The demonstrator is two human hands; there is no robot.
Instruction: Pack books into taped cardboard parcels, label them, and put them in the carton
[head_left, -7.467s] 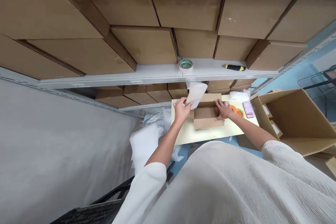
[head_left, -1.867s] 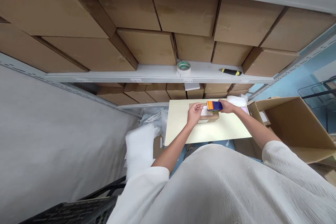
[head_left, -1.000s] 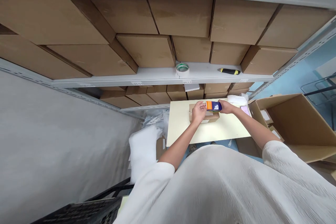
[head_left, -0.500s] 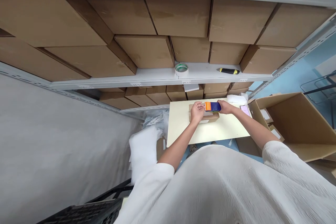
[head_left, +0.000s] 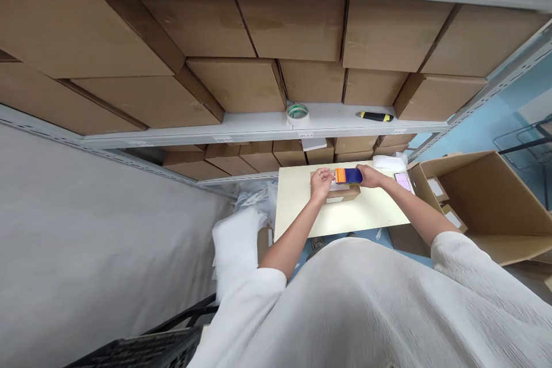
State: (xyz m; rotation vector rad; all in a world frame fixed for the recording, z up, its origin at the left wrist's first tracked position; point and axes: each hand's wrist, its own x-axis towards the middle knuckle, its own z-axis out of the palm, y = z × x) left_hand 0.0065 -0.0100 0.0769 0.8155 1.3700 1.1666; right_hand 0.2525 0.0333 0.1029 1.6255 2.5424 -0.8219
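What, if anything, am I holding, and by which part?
Your right hand holds the tape dispenser by its blue end; whether your left hand grips anything is unclear.

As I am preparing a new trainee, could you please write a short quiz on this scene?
1. Which hand grips the blue-and-orange tape dispenser?
2. True or false: the phone lies inside the large open carton.
3. Fill the gap: a tape roll and a yellow-and-black cutter lie on the ____.

Key:
1. The right hand.
2. False; the phone lies on the table.
3. shelf
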